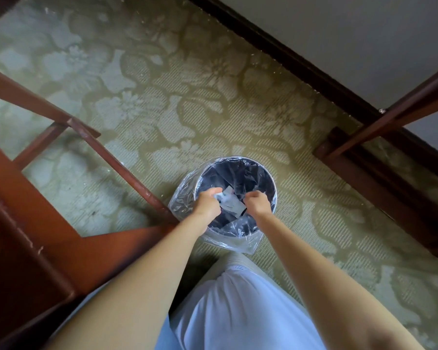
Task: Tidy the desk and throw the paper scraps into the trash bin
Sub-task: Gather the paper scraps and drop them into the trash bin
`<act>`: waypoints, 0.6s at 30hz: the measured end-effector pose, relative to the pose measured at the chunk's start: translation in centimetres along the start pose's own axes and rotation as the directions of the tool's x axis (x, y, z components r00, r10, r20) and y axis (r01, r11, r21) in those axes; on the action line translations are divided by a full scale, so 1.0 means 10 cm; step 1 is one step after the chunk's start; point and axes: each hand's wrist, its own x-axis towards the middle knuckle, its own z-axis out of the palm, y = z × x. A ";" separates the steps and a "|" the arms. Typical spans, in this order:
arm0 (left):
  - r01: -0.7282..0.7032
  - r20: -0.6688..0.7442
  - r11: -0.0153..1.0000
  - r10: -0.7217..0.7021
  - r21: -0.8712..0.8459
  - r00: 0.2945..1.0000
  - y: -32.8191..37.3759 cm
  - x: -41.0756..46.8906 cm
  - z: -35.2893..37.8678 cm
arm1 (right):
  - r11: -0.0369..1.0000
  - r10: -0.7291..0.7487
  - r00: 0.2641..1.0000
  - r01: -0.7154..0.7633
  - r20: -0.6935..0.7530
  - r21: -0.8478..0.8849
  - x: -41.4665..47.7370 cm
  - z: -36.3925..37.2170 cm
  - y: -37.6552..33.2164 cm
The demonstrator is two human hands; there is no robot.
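Head view looks straight down at two bare arms reaching out over a round trash bin (269, 178). Left hand (208, 204) is curled shut, pinching a crumpled bit of white paper (219, 195) over the bin's mouth. Right hand (259, 203) is curled too, but I cannot tell if it holds anything. Between them, more paper scraps (232, 204) lie inside the bin on its clear plastic liner (180, 202). It stands on a green carpet (187, 97) with big flowers. A red-brown wooden chair (36, 223) is to the left. A dark baseboard (301, 64) runs along the far wall.
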 end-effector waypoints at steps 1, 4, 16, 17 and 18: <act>0.002 0.004 1.000 -0.002 -0.023 1.000 0.02 -0.03 -0.01 | 1.000 -0.012 1.000 0.011 -0.020 -0.012 -0.04 -0.02 -0.01; -0.009 0.013 1.000 0.009 -0.024 1.000 0.09 -0.16 -0.05 | 0.996 -0.078 0.994 0.075 -0.083 -0.042 -0.23 -0.07 -0.08; -0.503 -0.186 0.833 0.545 0.230 0.817 0.79 -1.88 -0.62 | 0.777 -0.621 0.747 0.547 -0.237 -0.312 -1.92 -0.44 -0.99; -0.557 -0.213 0.793 0.605 0.247 0.767 0.82 -2.11 -0.71 | 0.749 -0.659 0.707 0.585 -0.257 -0.312 -2.13 -0.46 -1.08; -0.606 -0.243 0.752 0.658 0.260 0.712 0.84 -2.34 -0.81 | 0.718 -0.696 0.662 0.626 -0.280 -0.305 -2.32 -0.47 -1.16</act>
